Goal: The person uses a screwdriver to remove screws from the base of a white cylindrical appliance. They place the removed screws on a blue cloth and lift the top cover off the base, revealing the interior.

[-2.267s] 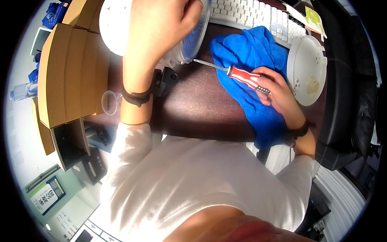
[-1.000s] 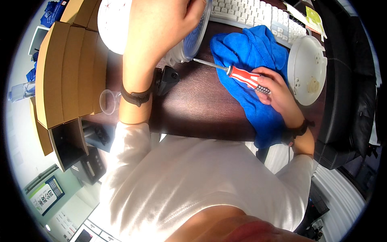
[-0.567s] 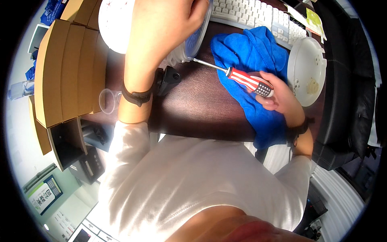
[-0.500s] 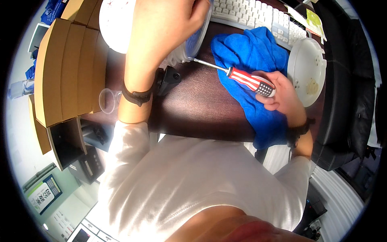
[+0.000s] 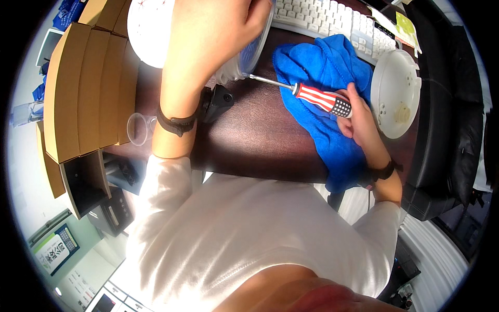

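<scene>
My right hand (image 5: 358, 117) is closed around the handle end of a screwdriver (image 5: 317, 98) with a red, white and black star-and-stripe handle. Its metal shaft points left, and the tip meets the side of a white round device (image 5: 148, 34) with a blue part and a whitish ribbed edge. Over that device lies my left hand (image 5: 218, 26), thumb bent at its right side; the other fingertips are out of the picture, and the arm covers the device's middle. A blue cloth (image 5: 325, 67) is spread under the screwdriver and right hand.
A white round cover (image 5: 382, 99) stands right of the cloth, beside a black leather seat (image 5: 442, 114). Behind is a white keyboard (image 5: 322, 21). Cardboard boxes (image 5: 86, 93) and a clear plastic cup (image 5: 138, 130) are at the left of the dark table (image 5: 254, 140).
My right hand has shifted its grip on the screwdriver handle: the thumb now points up and the handle has turned and tilted slightly upward. My left hand stays nearly still.
</scene>
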`<state>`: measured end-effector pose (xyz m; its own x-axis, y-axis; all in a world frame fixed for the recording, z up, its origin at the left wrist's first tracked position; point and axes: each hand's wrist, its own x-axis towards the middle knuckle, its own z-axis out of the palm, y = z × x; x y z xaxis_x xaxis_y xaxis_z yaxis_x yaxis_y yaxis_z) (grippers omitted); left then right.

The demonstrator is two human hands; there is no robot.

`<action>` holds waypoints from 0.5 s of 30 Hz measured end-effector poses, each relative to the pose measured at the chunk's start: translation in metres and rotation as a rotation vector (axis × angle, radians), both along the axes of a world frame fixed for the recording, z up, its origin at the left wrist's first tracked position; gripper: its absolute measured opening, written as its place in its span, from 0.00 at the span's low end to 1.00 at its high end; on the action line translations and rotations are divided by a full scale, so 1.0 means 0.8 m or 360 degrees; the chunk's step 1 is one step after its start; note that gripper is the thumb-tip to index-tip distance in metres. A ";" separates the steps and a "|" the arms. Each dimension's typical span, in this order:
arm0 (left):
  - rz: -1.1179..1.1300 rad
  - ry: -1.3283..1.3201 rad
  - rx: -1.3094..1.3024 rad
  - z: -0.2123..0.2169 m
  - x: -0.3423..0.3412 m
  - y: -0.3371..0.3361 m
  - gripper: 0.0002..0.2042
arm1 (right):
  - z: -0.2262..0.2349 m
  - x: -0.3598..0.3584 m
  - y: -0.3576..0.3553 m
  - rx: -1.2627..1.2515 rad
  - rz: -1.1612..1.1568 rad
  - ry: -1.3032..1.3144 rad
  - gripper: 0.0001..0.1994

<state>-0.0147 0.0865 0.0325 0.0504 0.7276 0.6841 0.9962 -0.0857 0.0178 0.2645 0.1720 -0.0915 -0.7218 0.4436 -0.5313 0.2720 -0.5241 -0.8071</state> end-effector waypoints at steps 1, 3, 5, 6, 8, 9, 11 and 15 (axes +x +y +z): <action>0.0017 -0.0031 -0.0036 0.003 0.002 -0.001 0.10 | -0.001 -0.001 0.001 0.0021 0.0010 -0.0032 0.25; 0.0036 -0.0058 -0.0073 0.003 0.004 -0.001 0.10 | -0.002 -0.004 -0.002 0.0063 -0.0057 -0.0026 0.22; 0.0043 -0.0051 -0.0074 0.003 0.004 -0.002 0.10 | 0.003 -0.010 -0.011 0.0107 -0.0208 0.0047 0.19; 0.0045 -0.0009 -0.0048 0.002 0.003 -0.002 0.10 | 0.001 -0.009 -0.011 0.0153 -0.0192 0.0079 0.17; 0.0045 0.0075 0.0005 -0.001 0.000 -0.002 0.10 | -0.005 -0.005 -0.010 0.0245 -0.0166 0.0143 0.16; 0.0043 0.0041 -0.0014 -0.001 0.000 -0.002 0.10 | -0.004 -0.005 -0.010 0.0407 -0.0148 0.0170 0.15; 0.0040 -0.0023 -0.0056 0.002 0.000 -0.002 0.09 | -0.002 -0.006 -0.012 0.0724 -0.0113 0.0226 0.16; 0.0012 -0.0076 -0.0071 0.004 0.001 -0.003 0.09 | 0.001 -0.002 -0.009 0.0978 0.0037 0.0389 0.18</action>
